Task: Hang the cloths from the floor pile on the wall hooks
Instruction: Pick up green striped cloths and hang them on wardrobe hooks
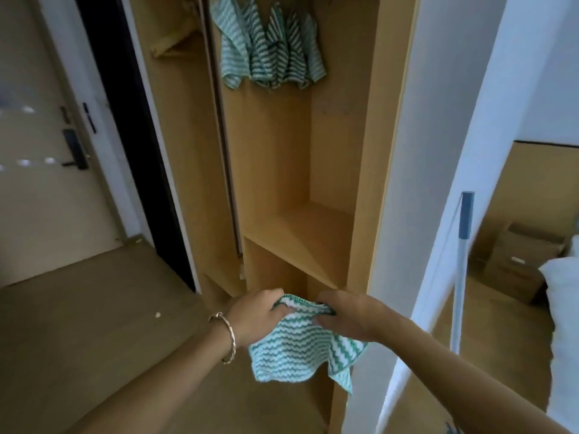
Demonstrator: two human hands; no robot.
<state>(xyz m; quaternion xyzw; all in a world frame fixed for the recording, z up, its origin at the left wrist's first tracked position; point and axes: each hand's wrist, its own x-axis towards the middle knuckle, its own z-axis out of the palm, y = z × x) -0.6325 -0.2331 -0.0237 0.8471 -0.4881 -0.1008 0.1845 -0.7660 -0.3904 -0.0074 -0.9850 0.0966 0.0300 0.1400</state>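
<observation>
A green-and-white striped cloth point(294, 346) hangs in front of me, held by its top edge. My left hand point(257, 314), with a metal bangle on the wrist, grips the cloth's upper left corner. My right hand point(347, 314) grips the upper right part of the same edge. Several matching striped cloths point(269, 51) hang side by side high inside the open wooden wardrobe point(275, 158); their hooks are cut off by the top of the frame. The floor pile is not in view.
The wardrobe has a shelf point(307, 239) at mid height. A door with a dark lock handle point(75, 150) stands at the left. A mop pole point(462, 261) leans at the right by a white wall edge. Wood floor point(94, 324) stretches to the left.
</observation>
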